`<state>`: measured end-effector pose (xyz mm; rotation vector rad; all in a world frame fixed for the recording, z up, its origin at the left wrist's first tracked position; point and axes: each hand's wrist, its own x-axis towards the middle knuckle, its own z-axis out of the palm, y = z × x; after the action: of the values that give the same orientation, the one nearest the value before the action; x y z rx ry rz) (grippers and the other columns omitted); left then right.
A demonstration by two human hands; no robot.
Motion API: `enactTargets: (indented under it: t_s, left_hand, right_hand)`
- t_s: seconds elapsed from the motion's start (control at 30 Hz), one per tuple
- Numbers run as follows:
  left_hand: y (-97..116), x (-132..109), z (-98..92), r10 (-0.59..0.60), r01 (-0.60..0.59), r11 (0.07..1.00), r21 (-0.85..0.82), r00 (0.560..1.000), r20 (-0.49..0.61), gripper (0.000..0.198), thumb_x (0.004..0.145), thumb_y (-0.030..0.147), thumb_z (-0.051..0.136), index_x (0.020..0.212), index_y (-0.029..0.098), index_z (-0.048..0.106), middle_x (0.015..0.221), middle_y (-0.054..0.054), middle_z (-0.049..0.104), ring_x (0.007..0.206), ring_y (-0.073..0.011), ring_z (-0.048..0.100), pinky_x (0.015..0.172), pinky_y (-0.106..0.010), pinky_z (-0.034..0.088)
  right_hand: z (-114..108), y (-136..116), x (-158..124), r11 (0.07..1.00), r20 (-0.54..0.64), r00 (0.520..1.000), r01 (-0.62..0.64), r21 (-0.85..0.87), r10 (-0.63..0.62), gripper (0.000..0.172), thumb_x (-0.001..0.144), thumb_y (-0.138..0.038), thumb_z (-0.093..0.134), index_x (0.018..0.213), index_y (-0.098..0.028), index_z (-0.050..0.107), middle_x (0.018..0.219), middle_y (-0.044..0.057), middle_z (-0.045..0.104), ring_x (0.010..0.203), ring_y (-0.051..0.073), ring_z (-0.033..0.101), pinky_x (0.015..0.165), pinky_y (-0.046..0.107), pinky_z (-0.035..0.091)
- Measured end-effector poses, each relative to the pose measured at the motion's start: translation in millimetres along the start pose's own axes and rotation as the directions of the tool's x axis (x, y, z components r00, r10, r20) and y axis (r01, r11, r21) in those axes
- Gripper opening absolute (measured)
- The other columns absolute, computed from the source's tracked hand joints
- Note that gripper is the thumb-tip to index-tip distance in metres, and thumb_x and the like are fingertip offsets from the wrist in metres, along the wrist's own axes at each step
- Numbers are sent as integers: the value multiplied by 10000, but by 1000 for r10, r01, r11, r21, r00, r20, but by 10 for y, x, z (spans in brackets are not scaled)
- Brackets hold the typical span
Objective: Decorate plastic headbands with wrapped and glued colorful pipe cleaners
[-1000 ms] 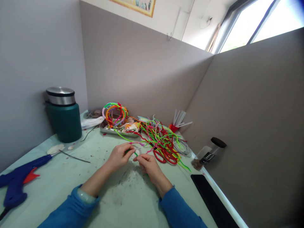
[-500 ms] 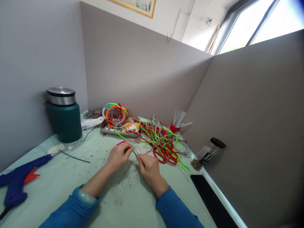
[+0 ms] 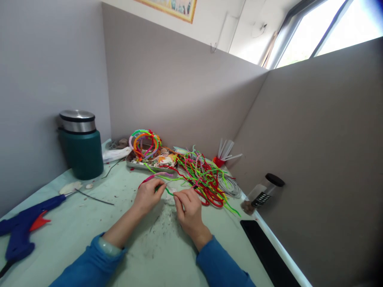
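My left hand is closed in a pinch above the table, in front of the tray. A pink and purple pipe cleaner arcs out from behind its fingers. Between my hands runs a short stretch of green pipe cleaner, its left end at my left fingertips. My right hand pinches the other end between thumb and forefinger. A thin pale tip also pokes out by my left fingertips; I cannot make out what it belongs to.
Behind my hands lie a heap of colored pipe cleaners and a metal tray carrying pipe-cleaner rings. At left are a green flask and a blue glue gun. A clear jar and black strip are right.
My hands have drawn a little apart, the left one shifting left and the right one slightly right. More of the green pipe cleaner shows between them, and the pink one has swung left.
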<state>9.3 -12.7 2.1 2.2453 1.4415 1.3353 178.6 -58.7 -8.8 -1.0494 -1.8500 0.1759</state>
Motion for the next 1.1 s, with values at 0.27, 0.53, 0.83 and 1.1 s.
enactTargets:
  t_s: [0.27, 0.53, 0.83, 1.1]
  left_hand:
    - [69, -39, 31, 126, -125, 991, -53, 992, 2, 143, 828, 224, 507, 780, 169, 630, 745, -25, 646, 699, -133, 585, 655, -228, 428]
    - [115, -111, 59, 282, -285, 958, -11, 938, 200, 191, 857, 251, 483, 870, 208, 669, 759, -30, 661, 706, -137, 599, 632, -227, 421]
    - [67, -85, 77, 157, -157, 988, -8, 980, 120, 156, 847, 235, 469, 826, 181, 613, 758, -22, 646, 687, -132, 578, 645, -230, 415]
    - [63, -88, 46, 160, -166, 985, 43, 980, 114, 170, 843, 282, 498, 786, 192, 631, 783, -33, 637, 730, -144, 576, 668, -241, 416]
  right_hand:
    - [209, 111, -12, 772, 229, 897, -441, 458, 377, 323, 877, -412, 440, 886, -174, 659, 604, 14, 601, 459, 109, 483, 462, 232, 372]
    - [187, 237, 53, 285, 301, 742, -549, 786, 599, 279, 696, -417, 663, 732, -162, 555, 529, -51, 533, 353, 47, 378, 315, 165, 253]
    - [189, 215, 44, 315, 288, 748, -549, 774, 598, 286, 696, -383, 679, 747, -144, 530, 660, 14, 640, 370, 44, 426, 337, 164, 288]
    - [218, 286, 10, 635, 95, 818, -508, 581, 567, 212, 744, -381, 614, 766, -174, 572, 634, -10, 610, 405, 90, 461, 376, 209, 324]
